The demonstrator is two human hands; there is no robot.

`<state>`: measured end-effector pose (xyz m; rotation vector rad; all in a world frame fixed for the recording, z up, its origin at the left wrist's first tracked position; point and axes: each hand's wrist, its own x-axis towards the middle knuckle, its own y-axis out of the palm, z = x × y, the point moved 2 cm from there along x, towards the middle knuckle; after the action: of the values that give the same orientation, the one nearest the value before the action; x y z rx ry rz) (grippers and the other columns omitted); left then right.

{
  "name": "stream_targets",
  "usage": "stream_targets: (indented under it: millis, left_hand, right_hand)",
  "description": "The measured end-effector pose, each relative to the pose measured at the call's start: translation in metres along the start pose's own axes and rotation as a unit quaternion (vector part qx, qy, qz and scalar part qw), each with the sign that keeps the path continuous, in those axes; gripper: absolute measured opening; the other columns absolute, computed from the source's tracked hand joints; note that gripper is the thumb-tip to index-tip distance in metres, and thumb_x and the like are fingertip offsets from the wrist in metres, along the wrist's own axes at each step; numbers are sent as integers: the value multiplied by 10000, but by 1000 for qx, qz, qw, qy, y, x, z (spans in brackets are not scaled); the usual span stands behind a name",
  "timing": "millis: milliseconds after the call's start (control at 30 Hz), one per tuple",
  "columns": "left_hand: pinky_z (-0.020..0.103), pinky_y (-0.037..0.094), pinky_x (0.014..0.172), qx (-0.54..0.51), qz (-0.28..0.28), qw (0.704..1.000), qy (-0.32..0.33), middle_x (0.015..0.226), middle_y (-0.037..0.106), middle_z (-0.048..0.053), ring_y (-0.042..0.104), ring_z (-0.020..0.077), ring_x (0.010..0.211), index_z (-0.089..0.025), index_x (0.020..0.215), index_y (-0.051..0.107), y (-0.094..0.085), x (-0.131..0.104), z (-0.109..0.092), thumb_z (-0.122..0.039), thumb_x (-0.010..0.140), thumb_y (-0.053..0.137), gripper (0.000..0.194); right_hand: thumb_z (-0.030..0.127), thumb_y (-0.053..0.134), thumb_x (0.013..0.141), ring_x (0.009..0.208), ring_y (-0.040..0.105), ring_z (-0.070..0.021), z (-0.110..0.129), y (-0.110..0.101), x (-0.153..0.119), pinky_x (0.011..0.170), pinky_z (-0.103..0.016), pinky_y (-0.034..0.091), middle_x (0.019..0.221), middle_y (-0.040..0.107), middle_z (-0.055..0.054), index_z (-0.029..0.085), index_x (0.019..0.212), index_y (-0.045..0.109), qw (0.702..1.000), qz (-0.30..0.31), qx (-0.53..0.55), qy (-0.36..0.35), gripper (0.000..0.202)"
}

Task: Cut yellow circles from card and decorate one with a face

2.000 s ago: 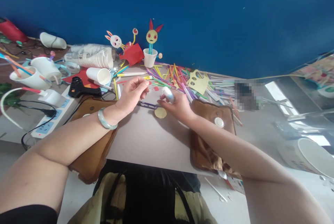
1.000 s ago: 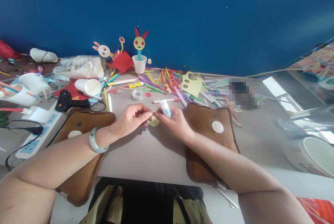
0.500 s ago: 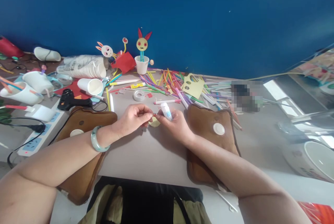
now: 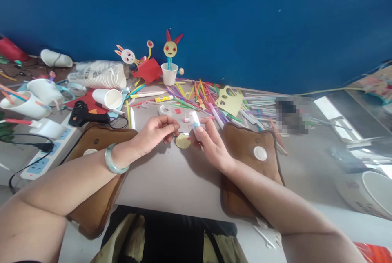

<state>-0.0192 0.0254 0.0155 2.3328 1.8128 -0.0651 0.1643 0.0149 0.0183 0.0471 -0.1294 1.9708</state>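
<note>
My right hand (image 4: 212, 142) is wrapped round a small white tube with a blue label, which looks like a glue stick (image 4: 195, 121), held tilted with its white end up. Thumb and forefinger of my left hand (image 4: 159, 132) are pinched together; a small dark thing shows at the fingertips, too small to name. Between the two hands a pale yellow paper disc (image 4: 183, 141) lies on the table. Just beyond my fingers are a roll of clear tape (image 4: 165, 110) and a pink marker (image 4: 186, 120).
Brown cushions (image 4: 260, 177) lie under both forearms. At the left are a black glue gun (image 4: 85, 114), a power strip (image 4: 45, 159) and paper cups (image 4: 108, 99). Coloured sticks, pens and a cut yellow sheet (image 4: 230, 101) spread along the back beside a rabbit-faced figure (image 4: 170, 49) in a cup.
My hands have drawn apart from touching fingertips. The right hand has turned with the tube, and more of the yellow disc shows. The camera view has shifted slightly.
</note>
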Motion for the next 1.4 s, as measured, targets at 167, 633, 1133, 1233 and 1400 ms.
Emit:
stream_targets:
  millis: [167, 633, 1133, 1233, 1400]
  left_hand:
    - [206, 380, 479, 0, 64, 998, 8, 676, 599, -22, 492, 73, 526, -180, 981, 714, 7, -3, -1, -363, 762, 749, 288]
    - [210, 415, 481, -75, 14, 995, 63, 650, 578, -34, 508, 74, 513, -182, 875, 661, 10, -5, 1, -348, 760, 762, 226]
    - [230, 412, 510, -13, 37, 994, 99, 599, 546, -23, 475, 83, 518, -160, 817, 648, 9, -11, -14, -415, 851, 662, 258]
    - [218, 406, 502, -15, 23, 994, 104, 576, 532, -32, 473, 76, 507, -152, 806, 648, 9, -9, -13, -407, 836, 684, 258]
    - [203, 416, 492, -30, 14, 991, 127, 629, 566, -28, 501, 68, 514, -152, 835, 658, 7, -9, -7, -357, 799, 737, 222]
  right_hand:
    - [513, 473, 954, 601, 473, -115, -5, 7, -2, 570, -257, 400, 708, 496, 45, 249, 1093, 407, 1000, 15, -16, -19, 306]
    - [417, 681, 836, 620, 583, -127, -10, 11, -8, 554, -268, 476, 791, 596, 10, 229, 934, 473, 996, -62, -64, -32, 296]
    - [469, 579, 918, 527, 682, -130, 2, 15, -10, 536, -286, 540, 973, 729, -51, 241, 1055, 373, 980, 119, 146, 70, 336]
    - [500, 581, 907, 528, 682, -136, 4, 14, -7, 548, -304, 558, 957, 728, -53, 230, 1040, 401, 970, 137, 181, 88, 351]
    - [330, 826, 722, 527, 660, -108, -5, 10, -4, 520, -234, 537, 764, 702, 33, 216, 909, 467, 985, 43, 154, 62, 421]
